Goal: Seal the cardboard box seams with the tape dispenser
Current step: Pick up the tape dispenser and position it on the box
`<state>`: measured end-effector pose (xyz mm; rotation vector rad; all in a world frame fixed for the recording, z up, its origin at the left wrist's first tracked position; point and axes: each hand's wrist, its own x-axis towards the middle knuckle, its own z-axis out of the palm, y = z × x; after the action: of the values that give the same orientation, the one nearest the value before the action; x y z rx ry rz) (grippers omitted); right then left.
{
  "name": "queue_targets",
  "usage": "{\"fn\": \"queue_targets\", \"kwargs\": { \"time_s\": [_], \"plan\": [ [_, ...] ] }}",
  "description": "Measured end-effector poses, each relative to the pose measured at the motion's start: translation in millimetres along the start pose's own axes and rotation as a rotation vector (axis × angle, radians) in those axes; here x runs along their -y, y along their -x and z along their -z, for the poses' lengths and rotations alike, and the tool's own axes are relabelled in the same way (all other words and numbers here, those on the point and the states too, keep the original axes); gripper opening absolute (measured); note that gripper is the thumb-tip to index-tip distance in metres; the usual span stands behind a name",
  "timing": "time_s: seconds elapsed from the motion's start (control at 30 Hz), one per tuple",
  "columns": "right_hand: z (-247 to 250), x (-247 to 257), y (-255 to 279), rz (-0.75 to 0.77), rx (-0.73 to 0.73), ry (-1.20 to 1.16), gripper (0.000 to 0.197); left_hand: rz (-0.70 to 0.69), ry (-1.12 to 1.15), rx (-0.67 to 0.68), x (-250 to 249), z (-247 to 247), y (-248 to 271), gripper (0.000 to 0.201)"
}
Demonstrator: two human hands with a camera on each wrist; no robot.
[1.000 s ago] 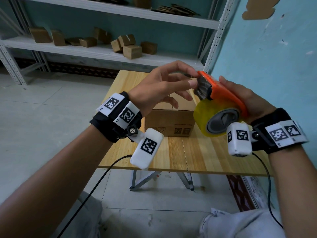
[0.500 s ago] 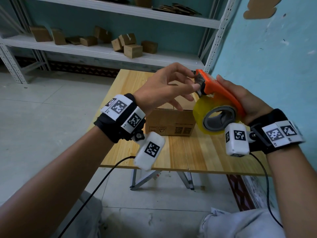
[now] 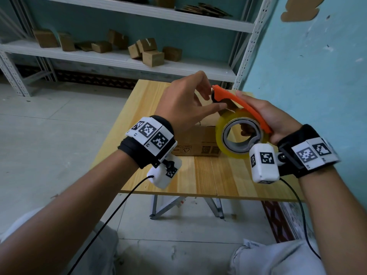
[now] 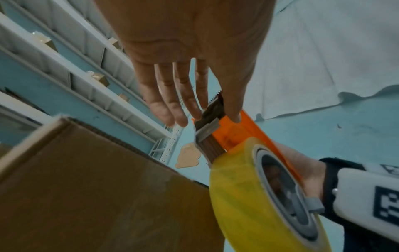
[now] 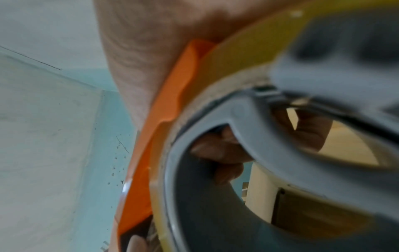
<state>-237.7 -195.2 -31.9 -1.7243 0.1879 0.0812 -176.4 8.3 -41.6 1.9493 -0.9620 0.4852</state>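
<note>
My right hand (image 3: 243, 114) grips the orange tape dispenser (image 3: 244, 107) above the table, thumb along its top and fingers (image 5: 220, 153) curled through the grey core. The yellow tape roll (image 3: 220, 133) faces me side-on. My left hand (image 3: 214, 98) reaches over from the left and pinches the tape end at the serrated cutter head, index finger above, thumb below; the left wrist view shows this pinch (image 4: 218, 112) on the dispenser (image 4: 237, 134). The brown cardboard box (image 3: 194, 139) stands on the wooden table (image 3: 208, 179) just beneath both hands, partly hidden by them, and fills the lower left (image 4: 97, 187) of that view.
A white metal shelf rack (image 3: 119, 60) with several small cardboard boxes (image 3: 153, 58) stands behind the table. A teal wall (image 3: 317, 76) runs close along the table's right side. Tiled floor (image 3: 49, 145) lies to the left, and wrist-camera cables hang below my arms.
The dispenser has tilted so its cutter head points away and the roll's core faces me. Both hands have dropped slightly towards the box, and my left fingers have closed onto the cutter head.
</note>
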Motion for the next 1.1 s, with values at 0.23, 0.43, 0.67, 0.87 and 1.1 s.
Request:
{"fn": "queue_targets", "kwargs": {
  "time_s": [0.23,0.43,0.67,0.87,1.1],
  "plan": [
    [-2.1,2.5,0.7,-0.015,-0.022,-0.016,0.048,0.033,0.111,0.063,3.6,-0.4,-1.7,0.035],
    [3.0,-2.4,-0.3,-0.068,-0.015,-0.092,0.060,0.209,0.379,0.127,9.0,1.5,-2.7,0.023],
    [1.0,-2.4,0.9,-0.085,-0.028,-0.078,0.050,0.237,0.501,0.118,8.3,4.8,-3.2,0.019],
    [0.5,-2.4,4.7,-0.073,-0.008,-0.142,0.040,0.160,0.476,0.091,8.1,5.9,-2.4,0.026],
    [1.1,-3.9,1.0,-0.129,-0.030,-0.095,0.057,0.111,0.456,0.086,6.5,7.5,-3.7,0.021]
  ]
}}
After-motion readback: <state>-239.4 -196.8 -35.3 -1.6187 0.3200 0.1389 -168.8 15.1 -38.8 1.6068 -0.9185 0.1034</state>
